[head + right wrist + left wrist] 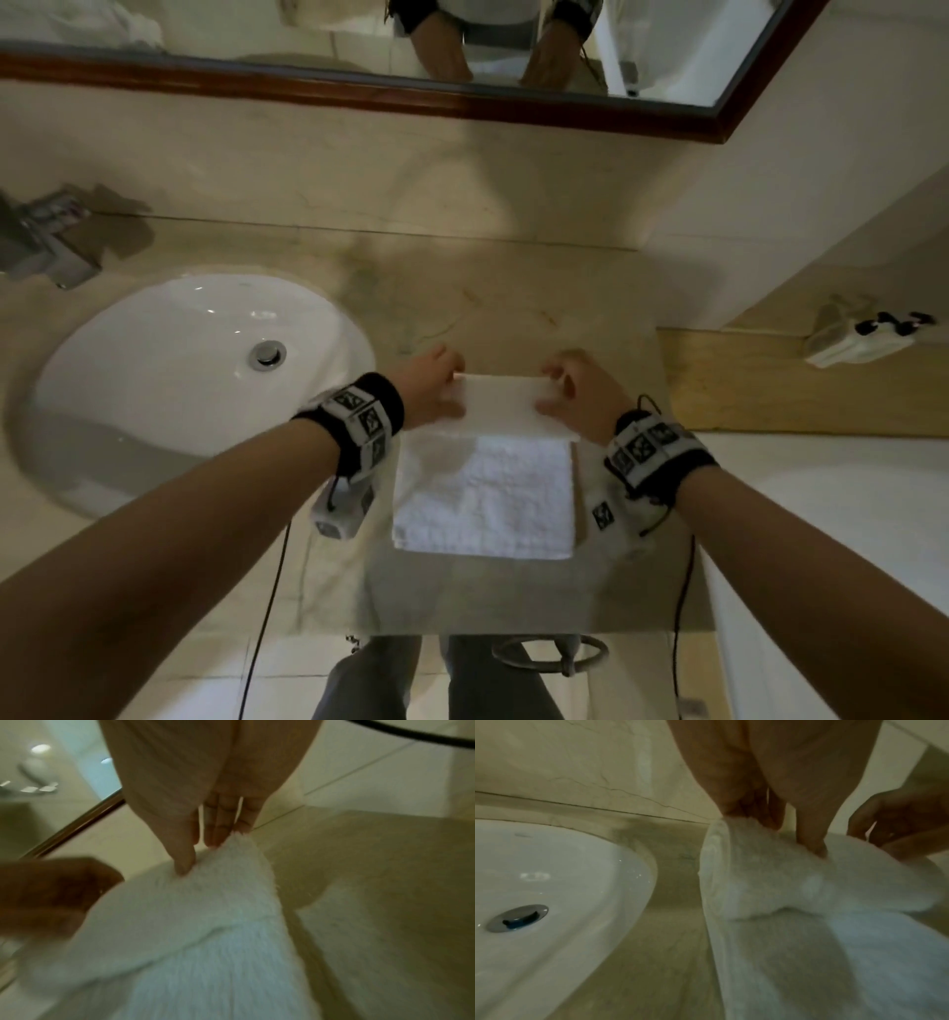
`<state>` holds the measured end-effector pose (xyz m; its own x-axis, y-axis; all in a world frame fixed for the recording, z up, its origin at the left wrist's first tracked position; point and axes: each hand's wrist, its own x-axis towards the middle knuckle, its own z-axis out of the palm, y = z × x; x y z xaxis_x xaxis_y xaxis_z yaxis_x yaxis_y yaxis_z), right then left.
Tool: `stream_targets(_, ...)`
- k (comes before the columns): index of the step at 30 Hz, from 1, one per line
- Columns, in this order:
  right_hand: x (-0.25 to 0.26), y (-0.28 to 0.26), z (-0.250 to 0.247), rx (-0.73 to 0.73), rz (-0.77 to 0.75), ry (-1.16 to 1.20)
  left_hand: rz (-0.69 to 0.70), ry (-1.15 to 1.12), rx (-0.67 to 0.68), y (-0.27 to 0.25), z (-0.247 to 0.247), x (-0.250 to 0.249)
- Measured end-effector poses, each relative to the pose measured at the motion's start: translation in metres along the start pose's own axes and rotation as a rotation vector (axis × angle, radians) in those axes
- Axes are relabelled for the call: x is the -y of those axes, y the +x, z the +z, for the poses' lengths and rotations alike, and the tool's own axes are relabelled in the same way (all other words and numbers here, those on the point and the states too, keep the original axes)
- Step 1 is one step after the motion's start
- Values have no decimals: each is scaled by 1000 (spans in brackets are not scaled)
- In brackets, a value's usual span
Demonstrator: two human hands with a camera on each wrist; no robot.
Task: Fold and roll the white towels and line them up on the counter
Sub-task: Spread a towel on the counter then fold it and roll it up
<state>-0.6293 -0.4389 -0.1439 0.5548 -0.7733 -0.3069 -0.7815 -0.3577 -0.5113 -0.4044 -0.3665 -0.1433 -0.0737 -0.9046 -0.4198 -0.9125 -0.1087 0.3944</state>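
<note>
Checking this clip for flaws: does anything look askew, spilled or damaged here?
Nothing stands out. The white towel lies square on the counter beside the sink, with left hand and right hand pinching its far edge evenly.

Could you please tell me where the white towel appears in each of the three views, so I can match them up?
Head: the white towel lies at centre on the counter, right of the sink, its far end rolled under both hands.
Left wrist: right half, roll under the left hand.
Right wrist: lower centre, below the right hand.
Shared landmark: the rolled end.
</note>
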Motion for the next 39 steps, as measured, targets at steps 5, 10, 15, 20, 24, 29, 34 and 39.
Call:
stream_targets(5,-2,16,-1,342,133,-80,-79,198,122,9,12,6)
stream_targets(10,5,11,1,317,83,-128,-39,191,91,8,10,3)
stream_targets(15,8,6,10,-25,-177,-473,92,403,-136,1,12,5)
stream_targets(20,-1,-29,49,-133,-266,-605,208,417,-40,-17,18,1)
stream_targets(24,3,-32,34,-110,-271,-257,80,118,16,-17,-2,4)
stream_targets(29,6,0,4,152,47,25,-30,273,151,-2,-5,3)
stream_targets(34,4,0,15,346,103,-9,-24,217,193,-4,3,1)
stream_targets(39,16,-16,19,251,-30,-208,63,314,86,-21,14,-4)
